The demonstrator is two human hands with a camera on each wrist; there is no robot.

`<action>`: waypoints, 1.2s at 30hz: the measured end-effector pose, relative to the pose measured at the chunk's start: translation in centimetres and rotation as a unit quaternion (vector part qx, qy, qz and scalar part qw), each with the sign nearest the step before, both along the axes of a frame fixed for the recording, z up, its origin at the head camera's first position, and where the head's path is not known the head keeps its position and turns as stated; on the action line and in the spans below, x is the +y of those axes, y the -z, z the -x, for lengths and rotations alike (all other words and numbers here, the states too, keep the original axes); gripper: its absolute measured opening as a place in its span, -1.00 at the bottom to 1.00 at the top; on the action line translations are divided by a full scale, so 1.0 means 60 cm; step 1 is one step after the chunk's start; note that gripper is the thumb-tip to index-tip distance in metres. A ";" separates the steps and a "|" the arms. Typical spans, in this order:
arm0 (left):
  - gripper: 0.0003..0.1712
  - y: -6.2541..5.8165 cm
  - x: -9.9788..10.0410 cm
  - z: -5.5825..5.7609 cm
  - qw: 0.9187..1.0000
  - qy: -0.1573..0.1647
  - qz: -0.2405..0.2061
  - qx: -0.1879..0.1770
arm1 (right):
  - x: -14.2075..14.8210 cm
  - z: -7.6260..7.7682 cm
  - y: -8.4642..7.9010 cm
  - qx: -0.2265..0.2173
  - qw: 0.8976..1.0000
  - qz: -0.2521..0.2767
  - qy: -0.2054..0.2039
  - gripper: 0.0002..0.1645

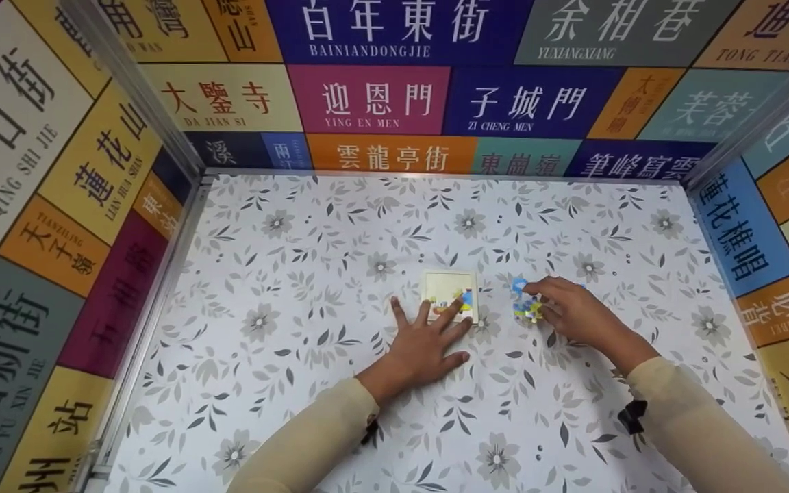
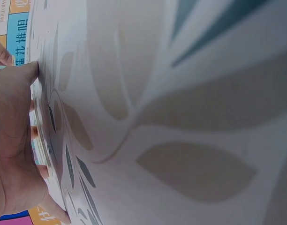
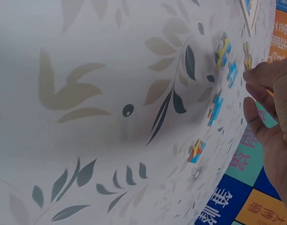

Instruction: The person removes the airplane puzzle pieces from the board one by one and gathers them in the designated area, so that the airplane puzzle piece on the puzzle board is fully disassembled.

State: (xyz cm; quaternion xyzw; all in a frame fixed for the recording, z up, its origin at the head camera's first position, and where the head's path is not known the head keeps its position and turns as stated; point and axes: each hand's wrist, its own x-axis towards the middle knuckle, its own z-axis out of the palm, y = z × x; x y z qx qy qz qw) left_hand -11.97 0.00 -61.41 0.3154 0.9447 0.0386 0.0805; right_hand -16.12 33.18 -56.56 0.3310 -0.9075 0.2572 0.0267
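Note:
My left hand [image 1: 425, 342] lies spread, its fingertips resting on the lower part of a small square puzzle tray [image 1: 451, 274]. A few colourful jigsaw pieces [image 1: 466, 299] sit along the tray's lower side, partly covered by the fingers. To the right, my right hand [image 1: 569, 308] reaches over loose jigsaw pieces [image 1: 528, 315] with bent fingers. One fingertip is at a blue piece [image 1: 519, 284], and thumb and finger look apart. In the right wrist view, a fingertip meets a yellowish piece [image 3: 247, 56]. The left wrist view shows the left hand [image 2: 14, 140] low against the tabletop.
More pieces lie scattered near the right hand, among them a blue piece [image 3: 215, 108] and a red-and-yellow piece [image 3: 196, 151]. A white flowered cloth [image 1: 340, 226] covers the table. Panels with large printed characters [image 1: 374, 99] enclose its back and sides.

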 end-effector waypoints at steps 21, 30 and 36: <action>-0.20 0.000 0.001 0.000 1.000 -0.001 -0.008 -0.006 | 0.055 -0.006 0.030 0.054 0.998 -0.009 -0.009 -0.76; -0.19 0.002 0.003 0.002 1.000 -0.001 -0.001 -0.016 | 0.059 -0.005 0.036 0.057 0.997 -0.052 -0.012 -0.76; -0.19 0.007 0.004 0.004 1.000 -0.002 -0.002 -0.018 | 0.055 -0.006 0.036 0.047 0.996 -0.072 -0.004 -0.80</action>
